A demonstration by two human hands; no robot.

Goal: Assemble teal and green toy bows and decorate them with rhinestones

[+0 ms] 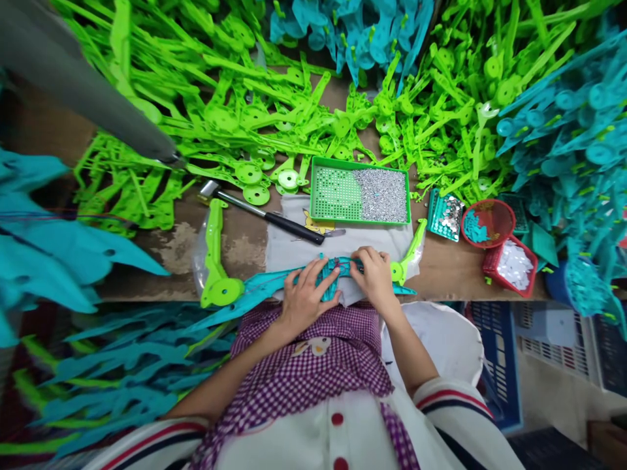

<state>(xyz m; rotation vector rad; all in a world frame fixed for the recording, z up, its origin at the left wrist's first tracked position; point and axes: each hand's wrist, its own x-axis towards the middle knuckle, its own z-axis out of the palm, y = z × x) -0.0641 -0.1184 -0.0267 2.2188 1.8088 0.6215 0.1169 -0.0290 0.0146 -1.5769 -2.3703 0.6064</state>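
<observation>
A long turquoise plastic toy body (267, 282) with pointed ends lies along the table's near edge, with dark red threads or wires on its middle. Bright green plastic legs are joined to it, one on the left (219, 287) and one on the right (398, 271). My left hand (308, 290) grips the body's middle, fingers spread over its top and thumb towards the right. Just right of it, my right hand (375, 275) is closed, its fingertips pinched at the body beside a small dark bit I cannot make out.
A hammer (269, 215) lies behind my hands on a pale cloth (279, 251). Near it stands a green tray (409, 196) of small metal pieces. Small containers, including a red basket (526, 287), stand at right. Heaped green parts (235, 117) and turquoise parts (578, 124) surround the workspace.
</observation>
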